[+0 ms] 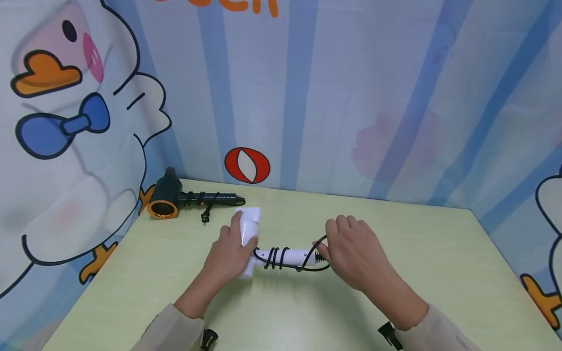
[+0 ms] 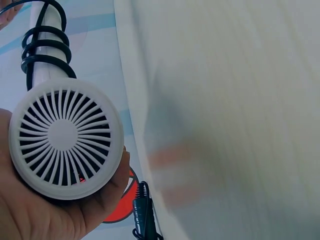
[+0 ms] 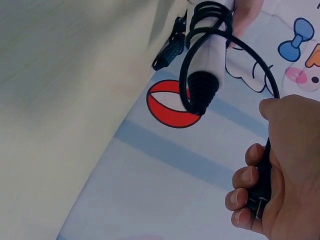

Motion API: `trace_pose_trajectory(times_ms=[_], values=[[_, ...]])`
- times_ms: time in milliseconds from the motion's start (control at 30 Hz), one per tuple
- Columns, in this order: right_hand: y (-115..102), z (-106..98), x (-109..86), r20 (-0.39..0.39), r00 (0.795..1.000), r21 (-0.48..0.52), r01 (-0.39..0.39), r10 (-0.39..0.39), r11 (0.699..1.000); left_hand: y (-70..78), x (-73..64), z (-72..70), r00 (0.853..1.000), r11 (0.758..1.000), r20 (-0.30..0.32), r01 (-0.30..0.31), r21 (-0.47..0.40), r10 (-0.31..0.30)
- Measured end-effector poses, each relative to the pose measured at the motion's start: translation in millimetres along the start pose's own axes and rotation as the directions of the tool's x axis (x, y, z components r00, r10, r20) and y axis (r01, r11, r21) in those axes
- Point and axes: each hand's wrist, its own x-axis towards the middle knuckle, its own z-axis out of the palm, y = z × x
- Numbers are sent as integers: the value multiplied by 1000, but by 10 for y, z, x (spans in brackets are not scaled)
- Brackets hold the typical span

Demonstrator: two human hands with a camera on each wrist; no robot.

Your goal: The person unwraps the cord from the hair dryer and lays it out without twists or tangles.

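Observation:
A white hair dryer [image 1: 250, 225] is held over the table in my left hand [image 1: 230, 256], which grips it round the barrel. Its round slotted air inlet [image 2: 63, 135] faces the left wrist camera, with the palm behind it. Several turns of black cord [image 1: 277, 258] wind round the handle [image 3: 210, 60]. From the handle's ribbed end the cord loops across to my right hand [image 1: 357, 253]. In the right wrist view the right hand's fingers [image 3: 246, 176] curl round the black plug [image 3: 259, 195] at the cord's end, with the thumb on the cord.
A dark hair dryer with an orange rim [image 1: 164, 197] lies at the table's back left, its cord wrapped round the handle. The pale table [image 1: 439, 273] ends at a cartoon-printed backdrop [image 1: 333, 97] behind and at the left.

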Motion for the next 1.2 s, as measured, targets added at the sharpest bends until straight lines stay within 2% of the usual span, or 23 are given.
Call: trace_pose_trajectory(times_ms=[200,433,733,1200], values=[[-78,-26,-56,-1,1000,-14,9,-9,1000,12,47,8,999,1000,-39,17,4,-17],[-167,34,-136,5,1000,-18,15,-15,1000,20,59,17,997,999,-65,36,-24,-37],[-249,109,-252,47,998,-23,37,-36,999,19,85,1,995,996,-52,77,-53,-79],[-272,257,-344,100,995,2,1,-1,1000,11,89,-48,994,995,-48,91,-43,-93]])
